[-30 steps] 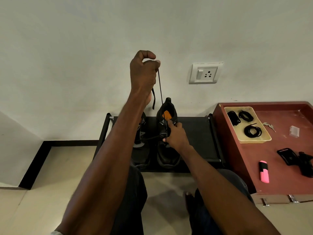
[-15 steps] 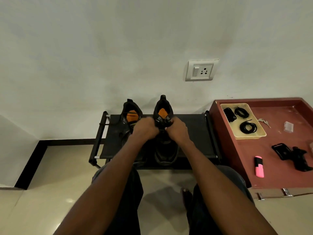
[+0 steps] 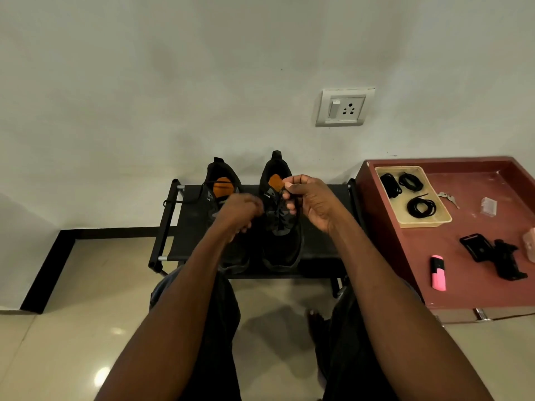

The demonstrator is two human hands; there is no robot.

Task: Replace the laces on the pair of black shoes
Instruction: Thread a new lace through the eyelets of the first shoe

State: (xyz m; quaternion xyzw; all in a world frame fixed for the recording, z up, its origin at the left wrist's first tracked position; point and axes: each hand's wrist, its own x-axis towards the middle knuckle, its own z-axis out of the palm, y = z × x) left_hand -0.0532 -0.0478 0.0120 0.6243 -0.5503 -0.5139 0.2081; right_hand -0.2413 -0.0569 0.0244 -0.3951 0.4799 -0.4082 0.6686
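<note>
Two black shoes [image 3: 280,227] on one rack [image 3: 188,227] — right hand [image 3: 312,204] pinching a lace [image 3: 285,198], blurred left hand [image 3: 240,212] curled, grip unclear.

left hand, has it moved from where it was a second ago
Yes. The left hand was raised high against the wall, level with the wall socket; now it is down at the shoes on the black rack, well below the socket.

Left hand [image 3: 241,211] motion-blurred, covers left shoe [image 3: 223,192] front.
</note>
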